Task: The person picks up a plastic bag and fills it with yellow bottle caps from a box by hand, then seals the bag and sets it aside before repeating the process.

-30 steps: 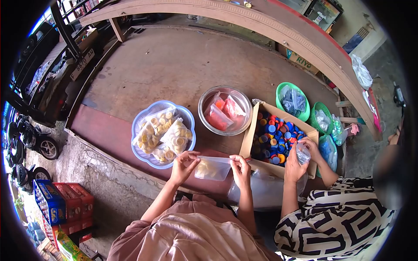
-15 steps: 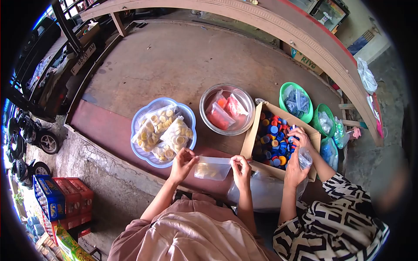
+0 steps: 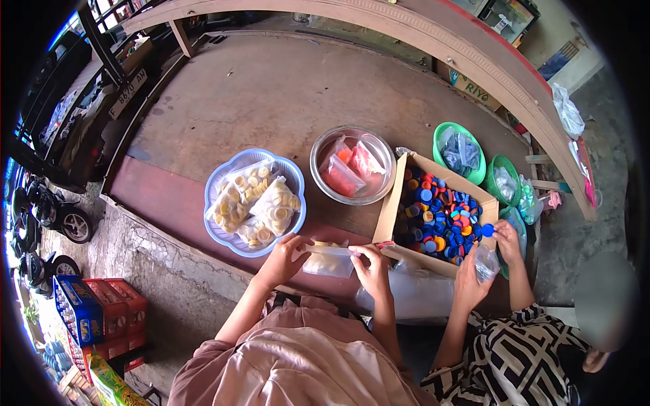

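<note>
A small clear plastic bag (image 3: 328, 265) with pale yellowish pieces in its bottom is stretched between my hands. My left hand (image 3: 282, 262) pinches one top corner and my right hand (image 3: 372, 272) pinches the other. The bag's top strip looks folded over. Just beyond my left hand stands a light-blue scalloped basket (image 3: 211, 223), in which several clear bags of cream and yellow caps (image 3: 276, 208) lie. Near my right hand is a cardboard box (image 3: 383, 227) full of blue, red and yellow bottle caps (image 3: 437, 213).
A co-worker's hand (image 3: 509, 242) holds a blue cap beside the box; their other hand (image 3: 468, 287) holds a clear bag. A metal bowl (image 3: 315, 177) contains bags of red pieces. Green baskets (image 3: 440, 132) stand at the right. Crates (image 3: 81, 314) sit on the floor at left.
The bag's top edge has gone from flat to folded over between my fingers. The co-worker's hand has come out of the box to the right with a blue cap.
</note>
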Tool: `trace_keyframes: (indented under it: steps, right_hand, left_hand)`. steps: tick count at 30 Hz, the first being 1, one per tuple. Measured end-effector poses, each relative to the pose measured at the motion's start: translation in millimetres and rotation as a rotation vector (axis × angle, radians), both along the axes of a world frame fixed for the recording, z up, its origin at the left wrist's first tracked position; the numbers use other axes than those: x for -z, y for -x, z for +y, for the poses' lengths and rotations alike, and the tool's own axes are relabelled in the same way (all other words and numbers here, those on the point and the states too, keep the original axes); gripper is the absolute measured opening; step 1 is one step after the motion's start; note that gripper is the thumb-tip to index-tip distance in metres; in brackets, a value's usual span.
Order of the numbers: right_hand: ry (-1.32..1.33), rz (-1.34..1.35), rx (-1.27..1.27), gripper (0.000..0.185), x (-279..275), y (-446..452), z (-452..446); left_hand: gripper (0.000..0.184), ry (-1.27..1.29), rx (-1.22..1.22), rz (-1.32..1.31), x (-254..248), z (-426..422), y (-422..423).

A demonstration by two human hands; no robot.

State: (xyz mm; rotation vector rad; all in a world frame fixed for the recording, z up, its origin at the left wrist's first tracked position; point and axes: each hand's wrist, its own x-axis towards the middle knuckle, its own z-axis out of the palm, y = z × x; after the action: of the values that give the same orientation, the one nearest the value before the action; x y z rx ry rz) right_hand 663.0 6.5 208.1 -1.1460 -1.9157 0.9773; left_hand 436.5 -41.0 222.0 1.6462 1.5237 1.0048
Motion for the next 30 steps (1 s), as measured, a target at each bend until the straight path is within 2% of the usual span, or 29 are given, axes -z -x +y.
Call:
trace_keyframes:
  steps: [3, 6, 9, 13, 16, 18, 20, 27, 29, 30]
  right_hand:
    - [-0.087, -0.097, 0.029, 0.014, -2.6, 1.3, -2.6]
    - [-0.069, -0.046, -0.003, 0.015, 8.4, -2.3, -3.8]
    - [0.193, 0.089, 0.095, 0.018, 8.6, -1.4, -12.2]
    - [0.258, 0.27, 0.107, 0.018, 34.5, -5.8, -18.5]
    - [0.324, 0.259, 0.104, 0.015, 34.7, -5.7, -26.8]
    - [0.242, 0.198, 0.089, 0.017, 30.5, -4.1, -32.9]
    - [0.103, 0.11, 0.059, 0.02, 22.9, -3.5, -37.9]
    - [-0.088, -0.015, 0.08, 0.021, 20.7, -2.2, -46.7]
    - [0.02, 0.107, 0.142, 0.019, 28.8, 2.4, -50.1]
    - [0.075, 0.169, 0.172, 0.018, 32.1, 3.7, -52.0]
  left_hand:
    - [0.02, -0.281, 0.008, 0.094, 12.6, 0.3, 1.6]
    - [0.016, -0.041, 0.063, 0.095, 21.3, -4.5, 7.8]
    - [0.011, 0.05, 0.001, -0.117, 15.7, -10.4, 5.6]
    - [0.006, 0.12, -0.019, -0.326, 34.4, -17.1, 6.6]
    - [0.007, 0.158, -0.026, -0.286, 38.3, -21.0, 5.4]
    - [0.015, 0.195, -0.041, -0.238, 26.5, -25.1, 5.3]
    - [0.023, 0.017, 0.007, -0.101, 18.6, -27.7, 4.0]
    - [0.018, -0.031, 0.005, -0.004, 18.7, -34.1, 3.2]
    - [0.016, -0.087, -0.003, -0.037, 22.5, -35.9, 3.6]
    - [0.014, -0.03, 0.005, -0.062, 23.0, -36.6, 4.4]
